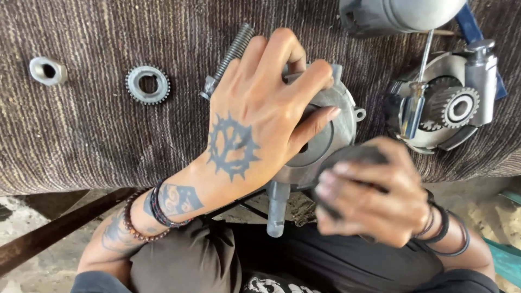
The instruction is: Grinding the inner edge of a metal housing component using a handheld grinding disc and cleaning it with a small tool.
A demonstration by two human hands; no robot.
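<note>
Left hand [255,116], fingers spread, clamps and largely hides the housing [331,135] at the bench's near edge; blurred right hand [374,198] grips a dark pad [353,157].

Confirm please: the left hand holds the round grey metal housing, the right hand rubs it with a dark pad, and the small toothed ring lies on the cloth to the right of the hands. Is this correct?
Not quite. In the head view the small toothed ring lies on the striped cloth to the left of the hands. The rest stands: the left hand holds the round grey metal housing, and the right hand rubs it with a dark pad.
</note>
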